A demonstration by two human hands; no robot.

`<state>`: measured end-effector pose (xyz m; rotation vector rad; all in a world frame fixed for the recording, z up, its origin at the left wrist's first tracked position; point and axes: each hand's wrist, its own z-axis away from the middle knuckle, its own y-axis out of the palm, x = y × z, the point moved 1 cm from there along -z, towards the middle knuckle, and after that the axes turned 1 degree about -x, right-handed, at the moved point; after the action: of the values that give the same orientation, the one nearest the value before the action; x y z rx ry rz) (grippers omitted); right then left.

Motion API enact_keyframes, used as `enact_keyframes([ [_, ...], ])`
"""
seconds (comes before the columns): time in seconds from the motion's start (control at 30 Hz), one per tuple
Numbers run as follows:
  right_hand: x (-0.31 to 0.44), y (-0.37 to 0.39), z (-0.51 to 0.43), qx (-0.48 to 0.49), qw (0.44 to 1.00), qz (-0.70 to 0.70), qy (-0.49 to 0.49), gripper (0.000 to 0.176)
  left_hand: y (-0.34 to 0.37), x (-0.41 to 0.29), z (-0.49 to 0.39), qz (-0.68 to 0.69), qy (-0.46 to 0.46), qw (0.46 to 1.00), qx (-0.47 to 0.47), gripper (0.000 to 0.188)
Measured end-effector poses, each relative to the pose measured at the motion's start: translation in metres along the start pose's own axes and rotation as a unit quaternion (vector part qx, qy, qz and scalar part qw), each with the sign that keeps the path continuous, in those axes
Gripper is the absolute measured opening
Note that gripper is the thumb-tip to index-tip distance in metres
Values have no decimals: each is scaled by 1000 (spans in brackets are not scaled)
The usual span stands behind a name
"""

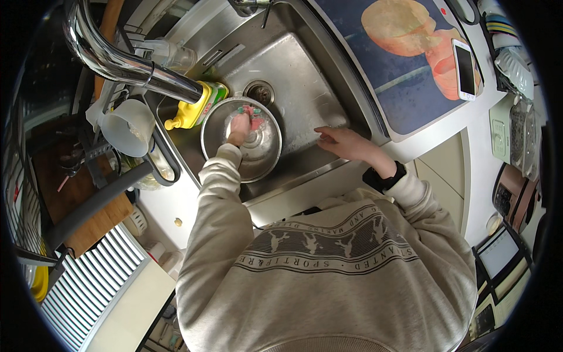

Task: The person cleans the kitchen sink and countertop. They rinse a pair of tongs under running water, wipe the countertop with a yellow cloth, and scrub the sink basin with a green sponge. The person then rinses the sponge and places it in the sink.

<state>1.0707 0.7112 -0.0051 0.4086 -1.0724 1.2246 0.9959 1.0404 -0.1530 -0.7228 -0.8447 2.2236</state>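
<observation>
My left hand (239, 128) reaches down into a round stainless steel bowl (264, 160) in the left part of the metal sink (292, 70). Its fingers are closed on a pink and green scrubbing cloth or sponge (256, 122), pressed near the bowl's inner wall. My right hand (342, 143) hovers at the sink's near right side, holding nothing, with its fingers apart. A yellow pump bottle (189, 115), bearing writing, stands against the bowl's left rim. Beyond the bowl is the drain (259, 92).
The chrome faucet (173, 83) hangs over the bottle. Left of the sink are a translucent cup (127, 127), a grey handle (103, 200) and a wooden board (103, 220). At right a smartphone (464, 70) lies on a dark blue patterned mat (409, 108).
</observation>
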Motion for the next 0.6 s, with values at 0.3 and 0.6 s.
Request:
enact_keyframes([
  [0.3,1,3,-4,17,1000,4,0,44,32,15,-4,-110,146,969,-165,43],
  [0.6,0,3,-2,11,1000,-5,2,44,23,29,-16,19,70,982,-174,22],
])
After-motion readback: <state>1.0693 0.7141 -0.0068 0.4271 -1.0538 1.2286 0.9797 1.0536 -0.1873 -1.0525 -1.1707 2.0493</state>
